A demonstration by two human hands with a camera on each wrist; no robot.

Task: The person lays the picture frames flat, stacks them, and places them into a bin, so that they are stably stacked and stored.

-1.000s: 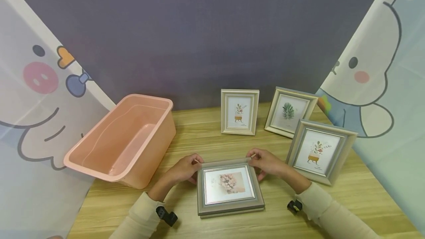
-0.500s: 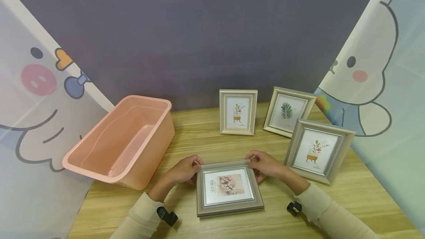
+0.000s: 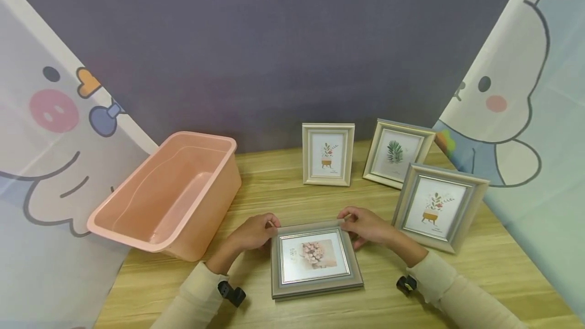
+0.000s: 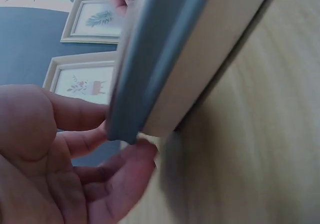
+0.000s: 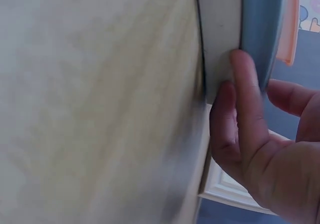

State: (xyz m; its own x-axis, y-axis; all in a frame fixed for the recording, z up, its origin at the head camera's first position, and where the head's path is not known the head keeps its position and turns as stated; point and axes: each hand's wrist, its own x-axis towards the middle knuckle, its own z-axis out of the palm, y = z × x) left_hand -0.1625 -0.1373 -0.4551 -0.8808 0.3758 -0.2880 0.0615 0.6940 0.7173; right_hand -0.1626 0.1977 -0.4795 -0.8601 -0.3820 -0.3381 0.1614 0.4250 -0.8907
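A grey-beige picture frame (image 3: 315,258) lies face up at the front middle of the table, its flower picture turned sideways. My left hand (image 3: 256,231) pinches its far left corner between thumb and fingers. At the far right corner, my right hand (image 3: 367,225) grips the edge the same way. The left wrist view shows the frame's thick side (image 4: 200,58), with my left thumb on top and fingertips below the lip. In the right wrist view, my right fingers (image 5: 247,98) press against the side while the thumb is at the front edge.
A pink plastic tub (image 3: 215,202) stands at the left. Toward the back, a small cream picture frame (image 3: 308,156) stands upright, with a leaf-print frame (image 3: 375,154) to its right. A larger plant-print frame (image 3: 407,202) stands close to my right forearm. A dark backdrop (image 3: 274,55) closes off the rear.
Both hands keep their hold at the far corners. The glare on the frame's glass has shifted, and the printed lettering shows more than it did a second ago.
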